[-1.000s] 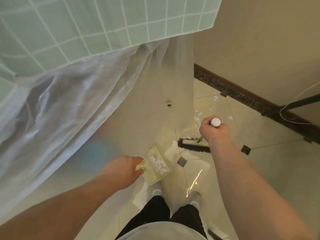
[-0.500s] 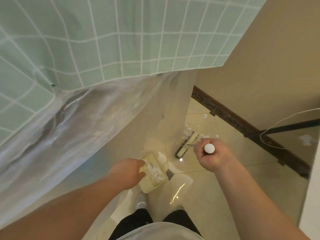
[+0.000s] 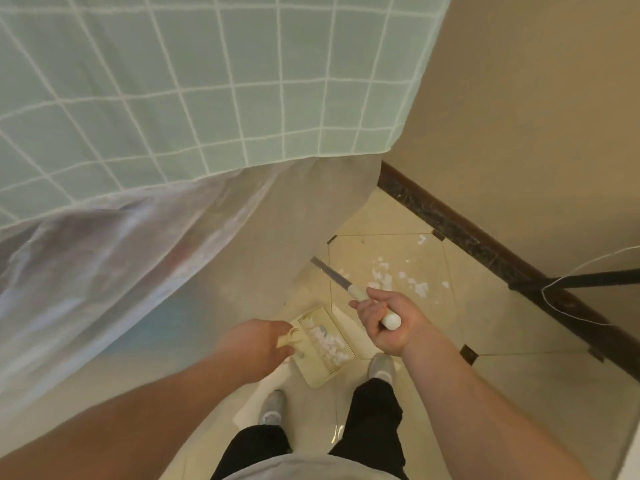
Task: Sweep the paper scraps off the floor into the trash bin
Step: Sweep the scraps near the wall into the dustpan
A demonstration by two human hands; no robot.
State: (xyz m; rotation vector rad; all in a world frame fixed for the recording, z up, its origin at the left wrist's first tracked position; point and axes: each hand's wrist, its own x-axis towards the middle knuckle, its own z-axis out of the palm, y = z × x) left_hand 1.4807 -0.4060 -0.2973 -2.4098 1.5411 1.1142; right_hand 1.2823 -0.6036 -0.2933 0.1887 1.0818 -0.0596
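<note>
White paper scraps point(image 3: 398, 282) are scattered on the tiled floor point(image 3: 502, 393) near the dark baseboard point(image 3: 485, 247), with more already piled in the pale yellow dustpan point(image 3: 323, 344). Left hand point(image 3: 256, 344) has its grip wrapped on the dustpan handle, right hand point(image 3: 388, 323) is fisted around the broom handle point(image 3: 349, 289). Sheer curtain point(image 3: 173, 254) hangs on the left.
</note>
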